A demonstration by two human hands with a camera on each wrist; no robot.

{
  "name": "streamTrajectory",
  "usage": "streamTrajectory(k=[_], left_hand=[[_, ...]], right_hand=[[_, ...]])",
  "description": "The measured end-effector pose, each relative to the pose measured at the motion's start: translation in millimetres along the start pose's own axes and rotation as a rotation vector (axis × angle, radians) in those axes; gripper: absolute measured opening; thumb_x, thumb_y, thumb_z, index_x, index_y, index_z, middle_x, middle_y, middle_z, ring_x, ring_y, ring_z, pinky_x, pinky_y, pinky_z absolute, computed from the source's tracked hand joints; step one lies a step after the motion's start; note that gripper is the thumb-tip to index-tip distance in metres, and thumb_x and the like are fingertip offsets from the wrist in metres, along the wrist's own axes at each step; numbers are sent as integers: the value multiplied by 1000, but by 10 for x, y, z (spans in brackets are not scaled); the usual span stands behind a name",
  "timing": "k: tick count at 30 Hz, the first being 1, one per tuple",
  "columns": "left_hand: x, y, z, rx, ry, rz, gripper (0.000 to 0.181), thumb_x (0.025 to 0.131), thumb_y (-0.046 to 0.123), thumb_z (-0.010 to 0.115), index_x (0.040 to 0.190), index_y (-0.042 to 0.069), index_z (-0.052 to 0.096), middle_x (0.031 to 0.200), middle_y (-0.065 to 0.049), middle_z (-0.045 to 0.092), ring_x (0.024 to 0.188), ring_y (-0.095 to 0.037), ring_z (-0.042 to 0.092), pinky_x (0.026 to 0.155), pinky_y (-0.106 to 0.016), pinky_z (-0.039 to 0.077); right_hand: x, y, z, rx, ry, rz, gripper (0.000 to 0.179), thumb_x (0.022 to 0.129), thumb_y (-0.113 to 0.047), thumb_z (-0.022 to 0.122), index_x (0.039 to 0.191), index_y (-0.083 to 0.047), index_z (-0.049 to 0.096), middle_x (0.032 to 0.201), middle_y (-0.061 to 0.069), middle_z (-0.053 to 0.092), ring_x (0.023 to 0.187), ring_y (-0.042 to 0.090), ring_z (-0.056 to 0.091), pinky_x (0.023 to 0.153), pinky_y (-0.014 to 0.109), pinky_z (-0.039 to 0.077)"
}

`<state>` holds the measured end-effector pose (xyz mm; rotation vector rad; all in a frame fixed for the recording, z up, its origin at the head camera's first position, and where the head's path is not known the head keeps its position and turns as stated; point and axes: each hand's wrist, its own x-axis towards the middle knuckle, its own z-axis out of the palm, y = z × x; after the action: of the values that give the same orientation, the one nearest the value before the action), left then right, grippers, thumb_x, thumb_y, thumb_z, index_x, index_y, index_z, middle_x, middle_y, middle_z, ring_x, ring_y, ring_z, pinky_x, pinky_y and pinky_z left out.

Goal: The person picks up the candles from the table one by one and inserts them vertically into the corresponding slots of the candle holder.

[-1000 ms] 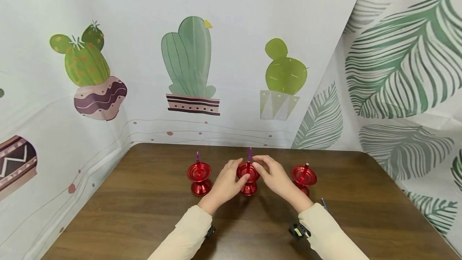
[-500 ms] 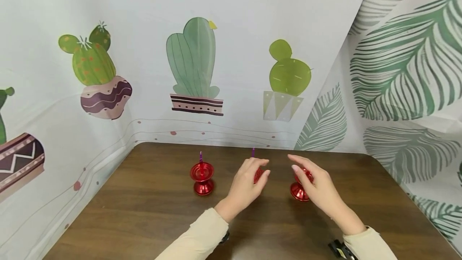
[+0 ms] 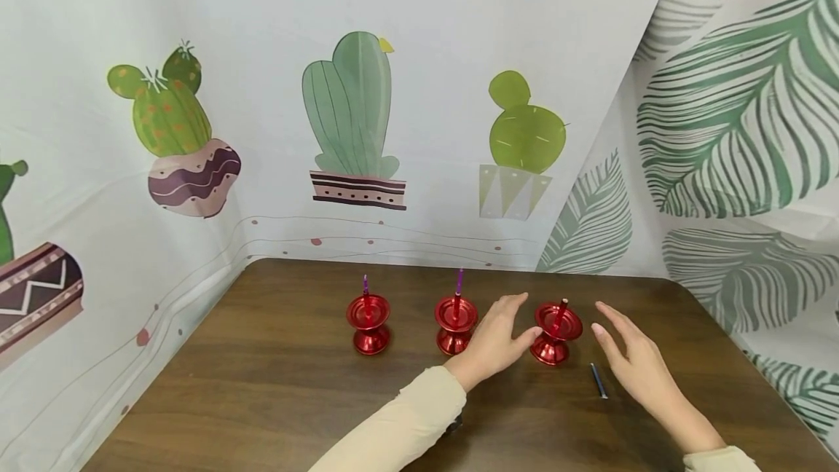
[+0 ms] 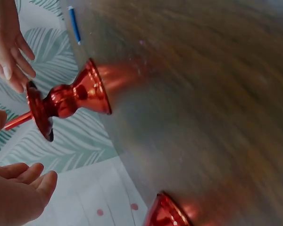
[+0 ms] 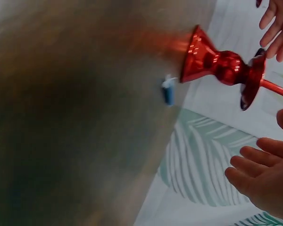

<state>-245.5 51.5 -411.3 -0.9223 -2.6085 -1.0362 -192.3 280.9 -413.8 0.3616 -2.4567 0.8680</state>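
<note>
Three shiny red candle holders stand in a row on the wooden table. The right candle holder (image 3: pixel 556 332) has a bare red tube rising from its dish. My left hand (image 3: pixel 498 333) is just left of it, fingers extended, with a gap between. On its other side, my right hand (image 3: pixel 636 363) is likewise apart from it, fingers spread and holding nothing. Thin purple candles rise from the middle candle holder (image 3: pixel 456 323), partly behind my left hand, and the left candle holder (image 3: pixel 369 323). A slim blue stick (image 3: pixel 599 381) lies on the table beside my right hand.
The brown wooden table (image 3: pixel 275 384) ends at a hanging cloth (image 3: pixel 432 93) printed with cacti and leaves. It runs along the back and both sides.
Both hands have left the middle candle holder and moved right, to either side of the right one. The middle holder and the blue stick have come back into sight.
</note>
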Motion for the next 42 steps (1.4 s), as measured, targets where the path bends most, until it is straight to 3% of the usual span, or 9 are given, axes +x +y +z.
streamTrajectory(k=[8,12,20,24,28,36,40,42], left_hand=[[111,61,230,58,-82,-81,72,91,39,65,147,4,35,147,-7,42,134,-19,41,107,-31,37],[153,87,267,50,-104,-120,74,90,40,66,147,4,35,147,-7,41,134,-20,40,107,-31,37],[186,110,312,47,-143,-159,74,88,40,68,146,5,39,143,-5,46,130,-17,44,105,-30,40],[205,115,348,64,-141,-159,73,88,41,68,145,5,40,141,-4,48,128,-16,46,104,-28,40],[232,118,373,87,-129,-161,70,88,42,67,143,4,42,136,-4,51,125,-16,48,102,-27,42],[275,143,362,120,-104,-175,65,85,41,72,134,4,50,121,-3,57,112,-13,55,93,-24,47],[281,155,360,134,-100,-171,64,85,42,72,132,4,52,118,-2,58,109,-13,56,91,-23,48],[284,163,360,140,-98,-169,64,85,42,72,132,4,52,117,-2,58,109,-13,56,90,-22,48]], right_hand=[[-114,238,72,-53,-230,68,53,99,-21,55,135,15,41,136,40,39,121,59,39,92,70,35],[-129,286,110,-94,-340,85,59,97,-23,59,134,19,40,137,42,36,121,59,39,92,70,36],[-110,284,90,-127,-578,195,70,95,-32,59,133,22,37,139,46,27,124,61,31,94,70,34],[-103,310,78,-161,-653,224,73,93,-33,62,130,25,37,137,49,25,125,63,27,96,70,31],[-117,302,85,-209,-644,180,65,90,-27,67,126,23,46,134,47,33,121,62,36,94,67,36],[-102,201,134,-289,-477,83,22,79,-2,75,96,11,71,109,37,61,95,48,63,74,51,54],[-86,161,144,-313,-410,51,4,73,2,77,75,0,75,89,23,70,79,36,69,63,43,56],[-79,147,146,-314,-387,39,12,71,4,77,66,-5,72,77,12,70,67,25,67,55,37,54]])
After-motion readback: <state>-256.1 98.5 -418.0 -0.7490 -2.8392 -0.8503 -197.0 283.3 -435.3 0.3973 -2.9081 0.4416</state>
